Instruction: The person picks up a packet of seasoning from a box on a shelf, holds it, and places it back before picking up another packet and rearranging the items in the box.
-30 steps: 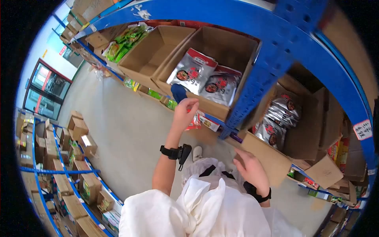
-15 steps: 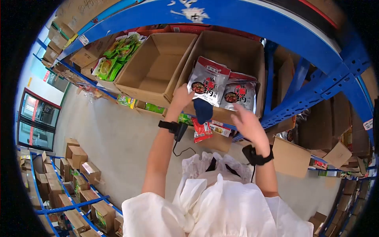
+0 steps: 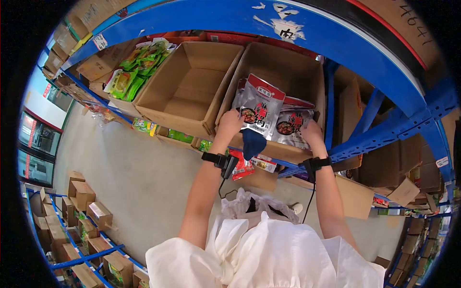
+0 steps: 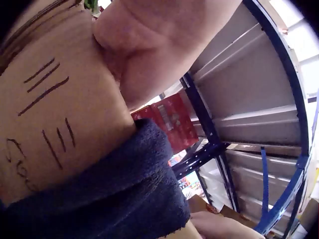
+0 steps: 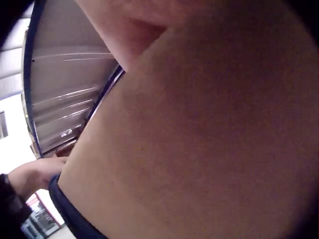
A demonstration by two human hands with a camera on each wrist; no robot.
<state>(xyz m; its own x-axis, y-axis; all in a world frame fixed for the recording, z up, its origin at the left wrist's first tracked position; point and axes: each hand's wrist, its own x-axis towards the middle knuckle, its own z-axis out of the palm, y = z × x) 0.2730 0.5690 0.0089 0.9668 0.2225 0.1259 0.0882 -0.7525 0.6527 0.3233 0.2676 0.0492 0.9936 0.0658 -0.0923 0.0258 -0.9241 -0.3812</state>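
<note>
Silver-and-red food packets (image 3: pixel 262 103) (image 3: pixel 289 126) lean in a cardboard box (image 3: pixel 283 150) on the shelf. At the box's front left, my left hand (image 3: pixel 229 126) reaches over the rim to the left packet's edge. My right hand (image 3: pixel 312 134) is at the right packet's edge, inside the front right corner. Fingertips of both are partly hidden, so whether they grip packets or box is unclear. Dark blue cloth (image 3: pixel 253 144) hangs over the front rim between the hands. In the left wrist view, the cloth (image 4: pixel 149 184) drapes over marked cardboard (image 4: pixel 55 109) beneath the hand (image 4: pixel 149 45).
An open box with bare inner walls (image 3: pixel 180 91) adjoins on the left, with green packets (image 3: pixel 137 72) beyond it. Blue shelf beams (image 3: pixel 216 21) cross above and to the right. A red packet (image 3: pixel 242 165) is below the box. More loaded shelves (image 3: pixel 84 240) stand at lower left.
The right hand has risen from beside my body to the right packet's edge. The left hand has moved from the cloth to the box's front left. The view has shifted toward the box.
</note>
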